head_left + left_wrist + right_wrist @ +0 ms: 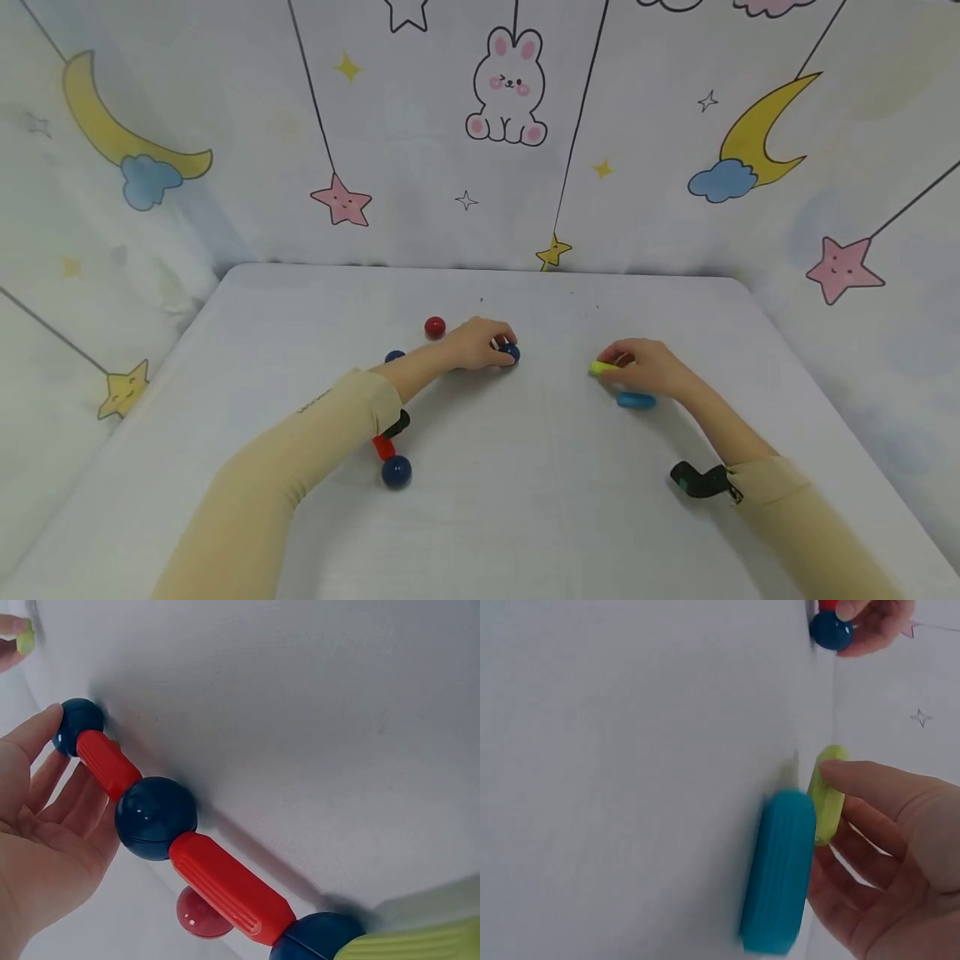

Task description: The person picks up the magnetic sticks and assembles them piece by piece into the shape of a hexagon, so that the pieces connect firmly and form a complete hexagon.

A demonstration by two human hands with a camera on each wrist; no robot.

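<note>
My left hand (pixel 480 343) pinches a dark blue ball (pixel 79 724) between thumb and fingers. That ball ends a chain on the table: a short red ribbed rod (pixel 109 763), a second blue ball (pixel 156 817), another red rod (pixel 231 886), a third blue ball (pixel 318 937) and a yellow-green ribbed rod (pixel 416 943). In the head view my left forearm and sleeve hide much of this chain. My right hand (pixel 647 367) holds a loose yellow-green rod (pixel 828 796) between thumb and fingers. Just beside it, on the nearer side, lies a blue rod (pixel 780 871).
A red ball (pixel 435 327) lies beyond the chain. Nearer to me, a red rod (pixel 384 447) and a dark blue ball (pixel 397 472) show past my left sleeve. The white table (pixel 510 525) meets a patterned cloth backdrop (pixel 420 125) at its far edge.
</note>
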